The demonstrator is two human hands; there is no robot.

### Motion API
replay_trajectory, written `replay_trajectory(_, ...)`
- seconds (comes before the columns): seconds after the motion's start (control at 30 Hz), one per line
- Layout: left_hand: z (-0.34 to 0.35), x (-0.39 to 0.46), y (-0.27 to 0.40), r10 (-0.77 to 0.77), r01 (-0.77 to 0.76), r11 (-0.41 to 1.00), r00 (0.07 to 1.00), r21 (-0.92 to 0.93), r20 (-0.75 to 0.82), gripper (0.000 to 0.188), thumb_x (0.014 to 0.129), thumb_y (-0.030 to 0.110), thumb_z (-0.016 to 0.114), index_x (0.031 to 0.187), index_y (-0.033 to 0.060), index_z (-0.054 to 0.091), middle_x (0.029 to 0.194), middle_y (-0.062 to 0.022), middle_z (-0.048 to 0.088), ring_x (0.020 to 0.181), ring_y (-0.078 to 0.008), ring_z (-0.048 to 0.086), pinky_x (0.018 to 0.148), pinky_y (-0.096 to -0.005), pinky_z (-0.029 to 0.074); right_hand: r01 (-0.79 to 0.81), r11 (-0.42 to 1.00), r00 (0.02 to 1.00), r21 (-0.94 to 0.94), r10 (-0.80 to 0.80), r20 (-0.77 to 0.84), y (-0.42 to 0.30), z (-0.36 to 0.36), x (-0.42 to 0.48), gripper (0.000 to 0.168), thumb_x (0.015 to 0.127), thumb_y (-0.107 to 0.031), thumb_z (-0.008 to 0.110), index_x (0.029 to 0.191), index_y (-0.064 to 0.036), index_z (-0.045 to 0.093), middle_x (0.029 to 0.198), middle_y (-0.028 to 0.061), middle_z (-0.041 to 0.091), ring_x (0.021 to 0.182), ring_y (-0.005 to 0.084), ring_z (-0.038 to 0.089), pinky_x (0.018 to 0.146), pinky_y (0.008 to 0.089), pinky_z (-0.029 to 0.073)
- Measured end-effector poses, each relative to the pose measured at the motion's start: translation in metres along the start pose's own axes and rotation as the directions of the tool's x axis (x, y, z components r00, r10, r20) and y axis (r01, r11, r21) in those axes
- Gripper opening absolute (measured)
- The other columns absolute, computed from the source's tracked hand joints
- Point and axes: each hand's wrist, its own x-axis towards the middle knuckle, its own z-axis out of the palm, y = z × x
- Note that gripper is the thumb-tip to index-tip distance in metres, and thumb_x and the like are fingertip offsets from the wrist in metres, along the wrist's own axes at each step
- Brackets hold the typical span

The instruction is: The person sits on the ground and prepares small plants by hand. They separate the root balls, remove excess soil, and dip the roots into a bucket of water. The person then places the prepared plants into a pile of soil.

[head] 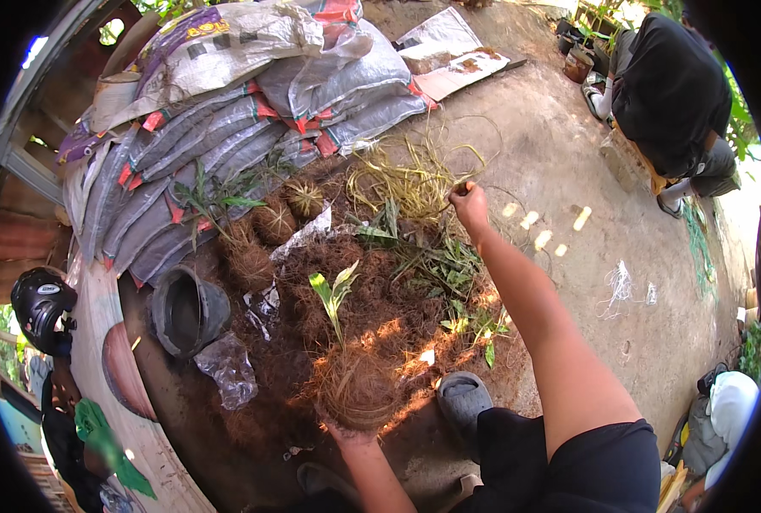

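My left hand [350, 433] cups the underside of a round ball of brown coconut fibre [362, 388], close in front of me. A small plant with pale green and yellow leaves [334, 292] stands up out of the ball's far side. Out to the upper right, my right hand [468, 199] has its fingers closed at the edge of a loose tangle of yellowish-green fibre strips [403, 176]; it seems to grip a strip, partly hidden by the fingers. Finished-looking fibre balls [273, 220] with strips wound round them lie left of the tangle.
Loose coconut fibre [329, 256] covers the ground, with cut leaves [448, 266] on it. At the left are a black bucket [189, 312], a crumpled clear plastic bag [228, 370] and stacked filled sacks [226, 134]. One person [669, 102] sits at the upper right, another [720, 423] at the lower right.
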Motion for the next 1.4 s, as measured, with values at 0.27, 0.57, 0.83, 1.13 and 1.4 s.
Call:
replay_trajectory(0.27,0.004,-0.031,0.024,0.065,-0.063,0.998,0.996,-0.030,0.068,0.059,0.092,0.051,0.052,0.131,0.0075,0.053,0.128,-0.0126,0.058,0.116,-0.0327,0.057,0.096,-0.0528,0.049,0.485,0.864,0.867,0.132,-0.495,0.055,-0.154,-0.078,0.009,0.023,0.081,-0.004,0.062,0.103,0.001,0.067,0.090,0.0115,0.070,0.082,0.0179,0.065,0.075,0.0317,0.050)
replay_trajectory(0.57,0.024,-0.063,0.058,0.137,-0.124,0.982,0.987,-0.142,0.084,0.048,0.095,0.041,0.050,0.126,0.0057,0.057,0.123,-0.0134,0.062,0.111,-0.0317,0.060,0.091,-0.0501,0.053,0.344,0.819,0.781,0.459,-0.521,0.344,-0.287,-0.154,-0.079,0.014,0.092,-0.011,0.058,0.099,0.002,0.059,0.081,0.0046,0.061,0.070,0.0108,0.057,0.064,0.0267,0.047)
replay_trajectory(0.83,0.027,-0.086,0.096,0.188,-0.146,0.970,0.957,-0.192,0.223,0.051,0.094,0.037,0.053,0.130,0.0009,0.052,0.125,-0.0165,0.061,0.112,-0.0315,0.060,0.095,-0.0483,0.052,0.321,0.502,0.769,0.803,-0.634,0.089,-0.370,-0.179,-0.168,0.012,0.096,-0.014,0.057,0.096,-0.002,0.056,0.081,0.0056,0.061,0.071,0.0131,0.060,0.067,0.0291,0.052)
replay_trajectory(1.13,0.029,-0.108,0.126,0.160,-0.111,0.965,0.967,-0.237,0.200,0.052,0.094,0.043,0.051,0.127,0.0038,0.055,0.125,-0.0148,0.060,0.113,-0.0326,0.059,0.093,-0.0498,0.053,0.310,0.757,0.711,0.575,-0.586,0.389,-0.435,-0.212,-0.234,0.017,0.097,-0.013,0.051,0.103,0.001,0.059,0.087,0.0070,0.064,0.066,0.0128,0.061,0.066,0.0279,0.056)
replay_trajectory(1.4,0.028,-0.142,0.148,0.168,-0.130,0.979,0.951,-0.159,0.259,0.054,0.092,0.040,0.057,0.131,0.0034,0.052,0.127,-0.0161,0.059,0.115,-0.0332,0.058,0.095,-0.0497,0.051,0.502,0.858,0.628,0.111,-0.450,0.635,-0.440,-0.193,-0.305,0.024,0.095,-0.027,0.060,0.099,-0.004,0.063,0.070,-0.0025,0.054,0.061,0.0068,0.050,0.054,0.0244,0.043)
